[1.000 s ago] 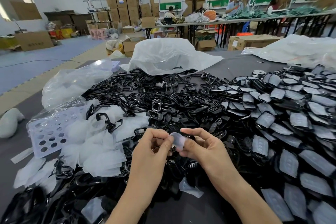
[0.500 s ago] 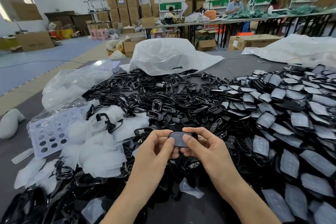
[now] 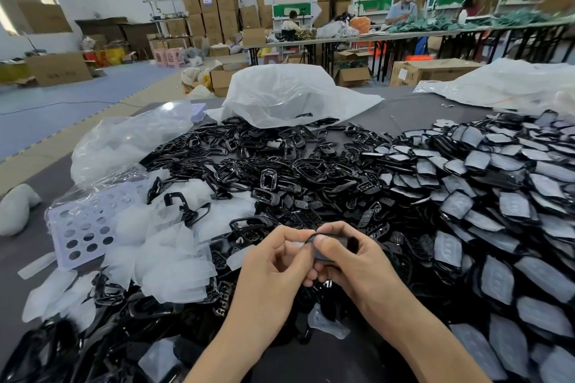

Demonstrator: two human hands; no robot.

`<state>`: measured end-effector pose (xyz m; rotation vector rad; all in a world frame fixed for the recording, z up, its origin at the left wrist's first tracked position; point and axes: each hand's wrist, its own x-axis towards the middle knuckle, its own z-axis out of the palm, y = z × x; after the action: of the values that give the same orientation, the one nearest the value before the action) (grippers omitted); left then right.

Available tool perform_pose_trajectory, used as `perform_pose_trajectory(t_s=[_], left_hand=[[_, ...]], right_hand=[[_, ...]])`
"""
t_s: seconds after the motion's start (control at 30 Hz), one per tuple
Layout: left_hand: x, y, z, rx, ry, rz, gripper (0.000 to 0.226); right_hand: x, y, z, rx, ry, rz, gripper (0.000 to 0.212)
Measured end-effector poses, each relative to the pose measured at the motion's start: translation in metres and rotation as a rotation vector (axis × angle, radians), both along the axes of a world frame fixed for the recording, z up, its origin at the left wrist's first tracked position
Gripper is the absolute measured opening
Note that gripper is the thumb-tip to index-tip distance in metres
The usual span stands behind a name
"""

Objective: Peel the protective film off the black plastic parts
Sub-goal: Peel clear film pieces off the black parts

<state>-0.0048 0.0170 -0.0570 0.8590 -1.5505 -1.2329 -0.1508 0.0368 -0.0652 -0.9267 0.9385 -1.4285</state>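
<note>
The grey cloth-covered worktable [image 3: 401,109] runs out of view on the left, the right and the near side, and most of its top is buried. Across its middle sprawls the heap of loose glossy black plastic frames and button pieces [image 3: 273,165]; it is too tangled for me to tell one piece from the next. To the right of that heap lies the overlapping spread of black parts with greyish protective film on them [image 3: 497,214], cut off by the right edge. Behind the heap sits a crumpled white plastic bag [image 3: 289,93]; what it holds is hidden. Left of the heap lies a drift of peeled translucent film scraps [image 3: 174,264], half covering a pale lilac perforated plastic tray [image 3: 81,230].

In front of the heap, my left hand [image 3: 273,267] and my right hand [image 3: 351,261] meet around one small black plastic part [image 3: 320,253]. My right thumb and fingers are clamped on the part, which they mostly hide. My left thumb and forefinger are pinched together at its left edge over a pale sliver of film [image 3: 297,244]; I cannot tell how far it has lifted.
</note>
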Motion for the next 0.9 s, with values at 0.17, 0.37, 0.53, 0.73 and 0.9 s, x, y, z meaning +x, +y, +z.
perform_pose_trajectory(t_s=[0.17, 0.37, 0.53, 0.73, 0.9], left_hand=[[0.005, 0.0, 0.0, -0.09, -0.129, 0.006, 0.026], [0.005, 0.008, 0.002, -0.456, -0.416, 0.103, 0.033], [0.008, 0.01, 0.0, -0.775, -0.725, -0.006, 0.035], [-0.005, 0.023, -0.003, -0.845, -0.776, -0.056, 0.038], [0.002, 0.013, 0.002, -0.452, -0.352, 0.196, 0.024]], right_hand=[[-0.006, 0.0, -0.003, -0.019, 0.08, -0.007, 0.014], [-0.005, -0.001, -0.004, -0.012, 0.161, -0.113, 0.006], [-0.005, -0.002, -0.002, 0.017, 0.007, -0.2, 0.035], [-0.008, -0.002, 0.0, 0.054, -0.095, -0.217, 0.038], [-0.005, -0.002, 0.0, -0.02, -0.076, -0.168, 0.01]])
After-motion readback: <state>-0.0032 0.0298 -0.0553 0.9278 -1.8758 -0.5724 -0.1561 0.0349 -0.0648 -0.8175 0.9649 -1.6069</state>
